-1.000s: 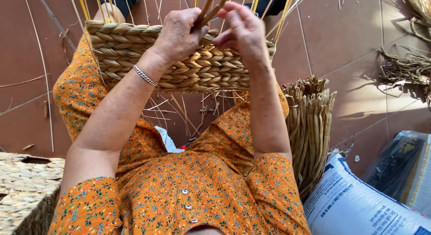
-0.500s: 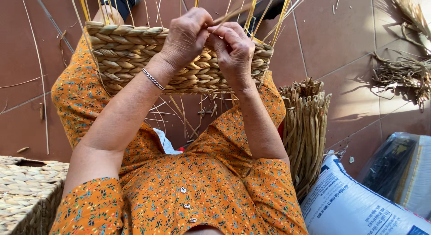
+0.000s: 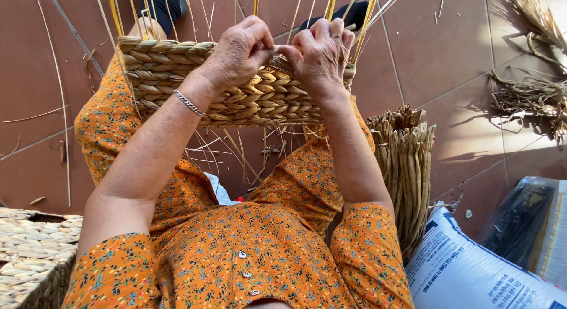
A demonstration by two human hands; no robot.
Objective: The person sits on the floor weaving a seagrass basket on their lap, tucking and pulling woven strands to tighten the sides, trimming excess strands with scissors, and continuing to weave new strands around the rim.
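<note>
A half-woven straw basket (image 3: 177, 78) rests across my knees, its thick plaited rows facing me and several upright stakes (image 3: 366, 19) rising from its top edge. My left hand (image 3: 239, 52), with a silver bracelet (image 3: 189, 102) on the wrist, grips a straw strand (image 3: 276, 49) at the basket's rim. My right hand (image 3: 322, 49) pinches the same strand from the other side, fingers curled tight. Both hands meet at the top middle of the basket.
A bundle of dried straw (image 3: 404, 167) stands by my right leg. A finished woven basket (image 3: 32, 256) sits at the lower left. A white printed sack (image 3: 472, 273) and a plastic-wrapped package (image 3: 525, 220) lie lower right. Loose straw (image 3: 531, 90) litters the tiled floor.
Both hands came together at the rim and closed on the strand. The basket and hands sit slightly lower in view as the camera tilted.
</note>
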